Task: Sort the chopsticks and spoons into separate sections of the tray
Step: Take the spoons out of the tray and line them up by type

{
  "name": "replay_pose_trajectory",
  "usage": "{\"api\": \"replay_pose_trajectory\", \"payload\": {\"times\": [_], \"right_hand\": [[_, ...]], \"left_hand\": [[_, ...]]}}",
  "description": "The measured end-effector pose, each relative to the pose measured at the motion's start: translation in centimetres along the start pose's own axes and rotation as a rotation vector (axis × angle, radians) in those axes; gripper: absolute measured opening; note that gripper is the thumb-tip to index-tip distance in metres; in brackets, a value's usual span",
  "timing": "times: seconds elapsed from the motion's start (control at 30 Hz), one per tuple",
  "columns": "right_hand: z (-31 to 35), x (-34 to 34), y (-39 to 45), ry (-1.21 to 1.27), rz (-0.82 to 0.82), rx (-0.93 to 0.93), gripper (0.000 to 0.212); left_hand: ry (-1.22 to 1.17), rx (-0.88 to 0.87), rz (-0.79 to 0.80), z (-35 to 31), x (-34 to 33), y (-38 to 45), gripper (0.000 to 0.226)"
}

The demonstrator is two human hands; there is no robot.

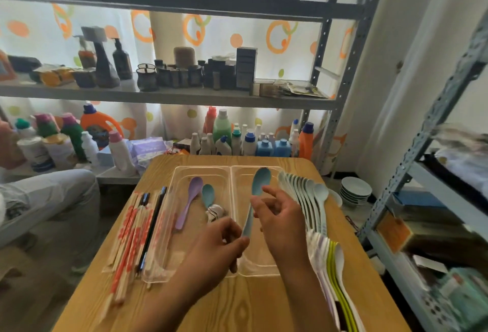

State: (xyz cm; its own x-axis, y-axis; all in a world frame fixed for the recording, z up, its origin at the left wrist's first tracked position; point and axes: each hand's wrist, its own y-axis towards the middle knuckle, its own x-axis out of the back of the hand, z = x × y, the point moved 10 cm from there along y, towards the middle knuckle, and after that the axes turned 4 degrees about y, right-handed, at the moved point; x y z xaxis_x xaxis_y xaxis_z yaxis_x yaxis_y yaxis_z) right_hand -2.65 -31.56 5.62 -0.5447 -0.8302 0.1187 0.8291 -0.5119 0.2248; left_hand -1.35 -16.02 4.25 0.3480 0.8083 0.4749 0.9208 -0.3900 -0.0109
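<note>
Spoon: teal spoon point(258, 194), long handle, bowl up
Left hand point(215, 247): fingers pinch its handle end
Right hand point(280, 219): fingers loose
Worktop point(237, 302): wood-grain, shelving point(169, 98) behind

A two-section tray point(230, 170) sits mid-surface point(237, 302), toward the far edge. In its left section lie two spoons point(196, 199) and what may be a third object, blurred. Chopsticks point(137, 228) lie along the tray's left side, toward the surface's left edge. A row of spoons point(306, 197) lies along the right edge, with more spoons point(330, 265) stacked nearer the right front corner.
</note>
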Motion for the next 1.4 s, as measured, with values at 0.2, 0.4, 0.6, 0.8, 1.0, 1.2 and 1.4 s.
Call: {"api": "replay_pose_trajectory", "payload": {"times": [0.2,0.4,0.6,0.8,1.0,1.2,1.4], "right_hand": [[-1.1,4.6,-2.4,-0.114,-0.149,-0.044,0.026],[-2.3,9.4,-4.8,-0.111,-0.266,-0.072,0.022],[-6.6,16.4,-6.7,-0.155,-0.403,-0.154,0.017],[-9.8,20.3,-6.9,-0.407,-0.359,-0.25,0.008],[-11.2,18.1,-5.5,-0.503,-0.178,-0.284,0.012],[-11.7,17.3,-5.1,-0.51,-0.087,-0.265,0.023],[-12.4,18.3,-4.6,-0.529,0.046,-0.356,0.02]], "left_hand": [[0.178,-0.132,0.055,-1.6,-4.1,-2.6,0.014],[0.247,-0.245,0.191,-3.8,-8.6,-4.9,0.009],[0.157,-0.311,0.135,-4.8,-9.9,-4.1,0.009],[0.063,-0.348,0.008,-5.0,-9.4,-2.6,0.012],[0.0,-0.313,-0.024,-4.2,-9.9,-1.8,0.013],[-0.039,-0.306,-0.036,-4.0,-9.2,-1.5,0.018],[-0.027,-0.308,-0.013,-3.8,-9.3,-1.8,0.019]]}}
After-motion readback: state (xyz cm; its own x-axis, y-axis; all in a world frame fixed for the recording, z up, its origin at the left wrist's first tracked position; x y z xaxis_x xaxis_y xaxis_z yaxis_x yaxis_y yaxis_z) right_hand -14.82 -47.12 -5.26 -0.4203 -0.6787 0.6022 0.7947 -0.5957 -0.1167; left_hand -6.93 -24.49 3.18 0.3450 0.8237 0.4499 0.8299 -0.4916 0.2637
